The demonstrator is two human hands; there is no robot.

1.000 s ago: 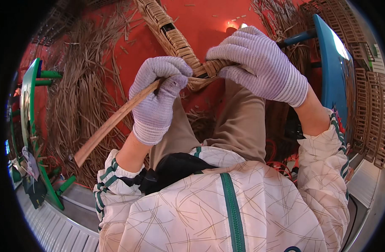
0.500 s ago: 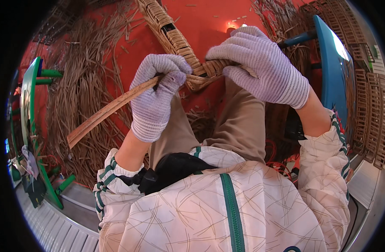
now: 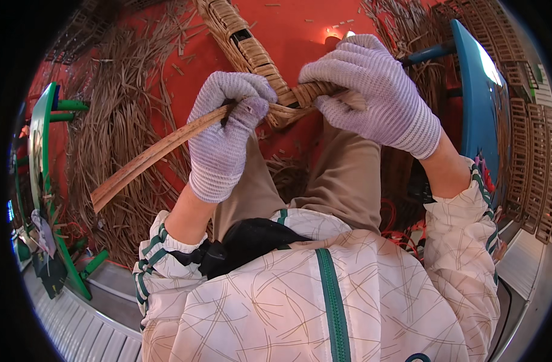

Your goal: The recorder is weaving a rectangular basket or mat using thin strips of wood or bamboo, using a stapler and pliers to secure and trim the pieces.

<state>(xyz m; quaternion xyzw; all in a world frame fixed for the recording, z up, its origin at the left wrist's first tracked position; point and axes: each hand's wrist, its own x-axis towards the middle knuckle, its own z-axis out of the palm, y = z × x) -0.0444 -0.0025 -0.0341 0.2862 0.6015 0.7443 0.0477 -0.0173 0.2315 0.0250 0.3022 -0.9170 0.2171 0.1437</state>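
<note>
Both hands wear pale lilac knitted gloves. My left hand (image 3: 230,127) pinches a flat tan weaving strip (image 3: 158,151) between thumb and fingers; its loose end hangs out to the lower left. From that pinch the strip runs right to the corner of a strip-wrapped frame (image 3: 252,53). One wrapped bar of the frame slants up and away, with a small dark gap in its wrapping. My right hand (image 3: 369,93) is closed round the other wrapped bar, just right of the corner. What lies under its fingers is partly hidden.
Heaps of loose brown strips (image 3: 122,145) cover the red floor (image 3: 303,30) at left, with more at the upper right. A green panel (image 3: 42,145) stands left, a blue panel (image 3: 478,102) right. Stacked woven racks (image 3: 532,169) line the far right.
My left hand has shifted slightly, and the strip's loose end has moved a little left. My right hand keeps its grip on the wrapped bar, its fingers slightly moved.
</note>
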